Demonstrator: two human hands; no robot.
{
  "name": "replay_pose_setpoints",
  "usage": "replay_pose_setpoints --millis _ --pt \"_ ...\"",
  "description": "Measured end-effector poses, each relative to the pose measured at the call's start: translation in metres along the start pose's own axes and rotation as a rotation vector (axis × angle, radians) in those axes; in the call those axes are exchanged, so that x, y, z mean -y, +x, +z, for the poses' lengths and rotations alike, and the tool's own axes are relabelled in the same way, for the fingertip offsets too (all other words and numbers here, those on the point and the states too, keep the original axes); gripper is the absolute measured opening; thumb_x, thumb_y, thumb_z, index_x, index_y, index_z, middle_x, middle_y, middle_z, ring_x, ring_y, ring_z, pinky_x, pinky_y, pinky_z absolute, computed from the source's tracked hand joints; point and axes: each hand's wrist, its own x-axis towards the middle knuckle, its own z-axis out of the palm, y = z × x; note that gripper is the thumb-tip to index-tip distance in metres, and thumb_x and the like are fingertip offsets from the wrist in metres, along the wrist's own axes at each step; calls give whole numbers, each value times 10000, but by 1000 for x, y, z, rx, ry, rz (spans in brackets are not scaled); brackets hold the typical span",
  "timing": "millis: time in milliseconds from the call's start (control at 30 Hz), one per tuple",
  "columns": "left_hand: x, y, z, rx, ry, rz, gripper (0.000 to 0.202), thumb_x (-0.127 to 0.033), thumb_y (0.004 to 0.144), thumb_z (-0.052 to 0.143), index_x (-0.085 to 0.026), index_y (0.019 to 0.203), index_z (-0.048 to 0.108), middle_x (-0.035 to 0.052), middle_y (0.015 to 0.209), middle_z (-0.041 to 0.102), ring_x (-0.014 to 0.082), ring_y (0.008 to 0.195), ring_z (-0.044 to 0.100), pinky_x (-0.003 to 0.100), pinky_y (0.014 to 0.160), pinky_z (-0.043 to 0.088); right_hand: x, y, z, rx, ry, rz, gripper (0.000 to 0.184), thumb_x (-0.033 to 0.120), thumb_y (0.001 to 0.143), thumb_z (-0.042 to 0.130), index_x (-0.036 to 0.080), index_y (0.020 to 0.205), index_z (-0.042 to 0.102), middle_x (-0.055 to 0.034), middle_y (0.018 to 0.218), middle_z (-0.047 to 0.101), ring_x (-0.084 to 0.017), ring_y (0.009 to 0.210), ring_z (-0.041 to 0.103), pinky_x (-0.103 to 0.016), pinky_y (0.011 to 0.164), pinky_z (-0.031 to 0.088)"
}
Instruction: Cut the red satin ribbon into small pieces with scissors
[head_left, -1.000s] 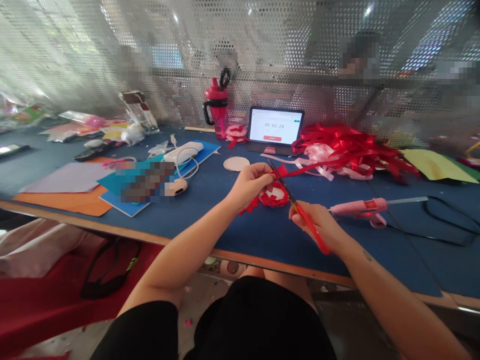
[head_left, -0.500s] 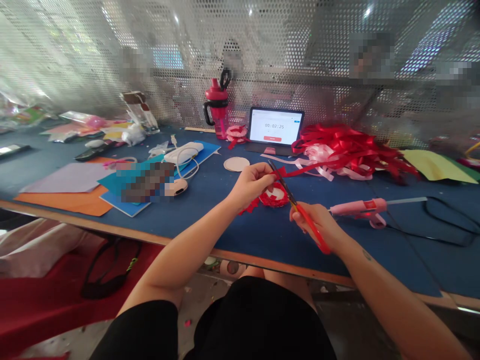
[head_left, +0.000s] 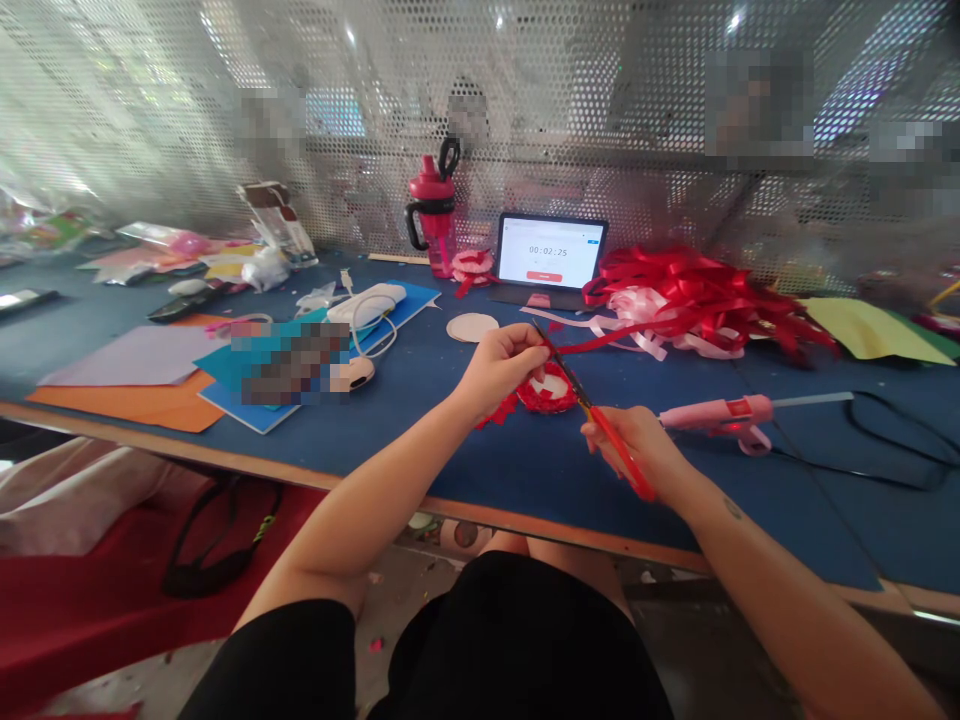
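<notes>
My left hand (head_left: 504, 370) pinches the end of a narrow red ribbon (head_left: 611, 339) between thumb and fingers. The ribbon runs right to a heap of ribbons. My right hand (head_left: 626, 435) is closed around the orange-red handles of scissors (head_left: 609, 437). Their dark blades lie close together and cross the ribbon beside my left fingertips. A small red scrap (head_left: 555, 327) shows just past the blade tips. Below the blades, a round red ribbon rosette (head_left: 548, 390) with a pale centre lies on the table, partly behind my left hand. Red ribbon tails (head_left: 498, 412) show under that hand.
A pink glue gun (head_left: 720, 413) with a black cord lies right of my right hand. Behind are a tablet (head_left: 551, 252), a pink bottle (head_left: 434, 215), white discs (head_left: 472, 327), and the red and pink ribbon heap (head_left: 697, 300). Coloured sheets (head_left: 124, 355) lie left.
The scissors have shifted slightly left and up, their blades nearer my left fingertips. The red ribbon bit by the blade tips now looks smaller and farther back. My left hand has barely moved.
</notes>
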Motion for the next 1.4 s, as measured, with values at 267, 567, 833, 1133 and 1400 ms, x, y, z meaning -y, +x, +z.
replay_pose_setpoints --millis 267,567,833,1133,1400 --pt "-1 0 1 -12 -34 5 135 -224 765 593 -144 686 519 -24 505 558 22 403 397 151 415 282 -1 1 2 1 155 35 492 615 876 415 174 693 535 41 419 408 -106 360 423 -221 386 330" --pt "7 5 1 8 -101 50 62 -123 817 519 -143 872 538 -9 741 626 25 549 520 147 539 410 -5 -4 0 9 292 -88 621 687 899 241 159 868 565 2 566 494 -131 496 488 -263 497 422" --pt "2 2 -1 9 -83 60 274 -358 788 637 -162 878 467 12 706 680 68 457 586 163 434 430 -3 -3 -5 -1 -8 -198 756 771 843 137 159 965 564 -27 633 517 -173 558 505 -303 551 411" --pt "-1 -2 2 38 -48 48 243 -382 831 595 -195 845 442 -78 479 530 13 306 342 150 332 217 0 -2 -5 0 -173 -128 719 766 844 161 177 953 560 -22 614 533 -164 505 493 -271 513 356" --pt "1 0 3 27 -36 65 179 -301 817 603 -167 786 487 -35 524 555 14 372 354 158 372 243 0 1 -6 11 -308 -95 745 766 837 125 182 948 575 -47 664 596 -199 568 557 -290 562 353"
